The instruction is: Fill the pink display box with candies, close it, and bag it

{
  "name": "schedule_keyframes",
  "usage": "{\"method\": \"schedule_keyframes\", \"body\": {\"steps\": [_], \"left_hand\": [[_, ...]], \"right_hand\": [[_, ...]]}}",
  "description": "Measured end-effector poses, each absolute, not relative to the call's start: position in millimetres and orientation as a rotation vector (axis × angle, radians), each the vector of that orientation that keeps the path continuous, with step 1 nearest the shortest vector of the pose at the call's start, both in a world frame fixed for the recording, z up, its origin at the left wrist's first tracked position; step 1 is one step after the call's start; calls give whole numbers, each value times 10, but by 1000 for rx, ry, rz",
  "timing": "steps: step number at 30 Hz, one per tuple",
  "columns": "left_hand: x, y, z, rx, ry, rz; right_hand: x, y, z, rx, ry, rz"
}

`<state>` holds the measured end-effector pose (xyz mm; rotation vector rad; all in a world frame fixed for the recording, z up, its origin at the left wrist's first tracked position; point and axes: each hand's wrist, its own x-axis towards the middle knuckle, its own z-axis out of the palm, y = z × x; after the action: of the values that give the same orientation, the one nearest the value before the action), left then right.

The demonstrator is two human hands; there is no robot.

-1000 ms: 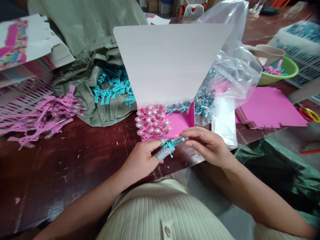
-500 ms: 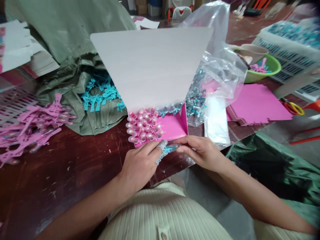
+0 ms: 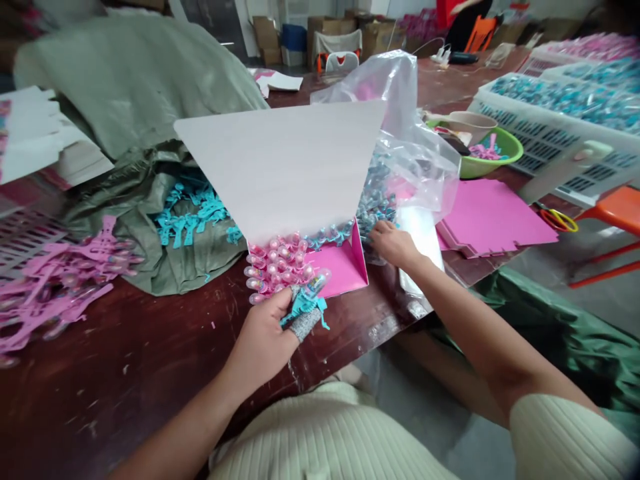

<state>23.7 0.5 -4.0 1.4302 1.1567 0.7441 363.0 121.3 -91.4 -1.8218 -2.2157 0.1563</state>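
My left hand [image 3: 267, 333], with grey wraps on its fingers, is closed around a blue plastic piece with a clear capsule [image 3: 310, 297]. It is held at the near edge of a pink box [image 3: 345, 263] whose white lid [image 3: 285, 170] stands raised. Inside the box, pink capsule pieces [image 3: 277, 260] fill the left part, and a row of blue ones [image 3: 330, 233] lines the back. Right of the box, my right hand [image 3: 395, 245] reaches with curled fingers to blue capsule pieces [image 3: 373, 200] in a clear plastic bag [image 3: 430, 167]; its fingertips are hidden.
Loose pink pieces [image 3: 65, 283] lie at left, and blue pieces [image 3: 190, 207] on a dark green cloth [image 3: 150, 270]. At right are flat pink card [image 3: 500, 217], scissors [image 3: 560, 220], a green bowl [image 3: 513, 150] and a white crate [image 3: 545, 123]. A person [image 3: 470, 20] is far back.
My right hand has left the blue piece and moved up and right to the bag. The left hand keeps the piece, now tilted with its capsule upward. The view has tipped up.
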Motion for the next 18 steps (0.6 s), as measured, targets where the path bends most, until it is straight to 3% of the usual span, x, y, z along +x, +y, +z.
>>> {"method": "schedule_keyframes", "body": {"steps": [3, 8, 10, 18], "left_hand": [[188, 53, -25, 1328, 1190, 825], [265, 152, -3, 1108, 1034, 866], [319, 172, 0, 1082, 991, 855], [303, 149, 10, 1237, 1037, 825]], "right_hand": [[3502, 990, -725, -1736, -2038, 192], [2931, 295, -280, -1080, -1710, 1011], [2741, 129, -191, -943, -1687, 1188], [2667, 147, -151, -924, -1903, 919]]}}
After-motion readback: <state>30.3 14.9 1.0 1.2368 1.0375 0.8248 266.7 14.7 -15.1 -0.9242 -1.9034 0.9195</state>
